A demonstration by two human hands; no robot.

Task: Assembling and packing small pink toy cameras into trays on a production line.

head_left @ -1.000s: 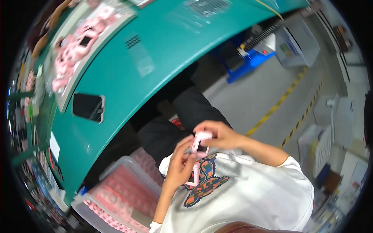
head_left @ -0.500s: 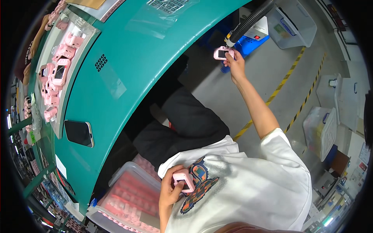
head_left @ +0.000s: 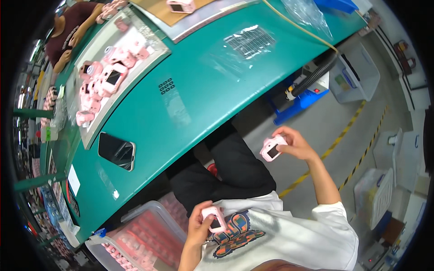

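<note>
My left hand [head_left: 199,224] is closed around a pink toy camera [head_left: 214,220], its dark screen facing up, close against my white shirt. A second pink toy camera [head_left: 272,148] is pinched in my right hand [head_left: 293,143], out over the floor beside my knees. Its screen also shows, with my thumb lying at one edge. Beyond that hand, a black corrugated hose with a nozzle [head_left: 290,93] hangs at the table's edge, apart from the camera.
A green table [head_left: 149,149] carries a phone [head_left: 116,151] and a tray [head_left: 156,53] of several pink toy cameras. Another camera [head_left: 181,5] lies at the far edge. A plastic bin [head_left: 165,212] stands beside my legs. Across the table is another person [head_left: 74,27].
My right hand has drawn its toy camera back from the hose nozzle toward my body. My left hand still holds its camera near my shirt. The view has shifted, showing more of the table.
</note>
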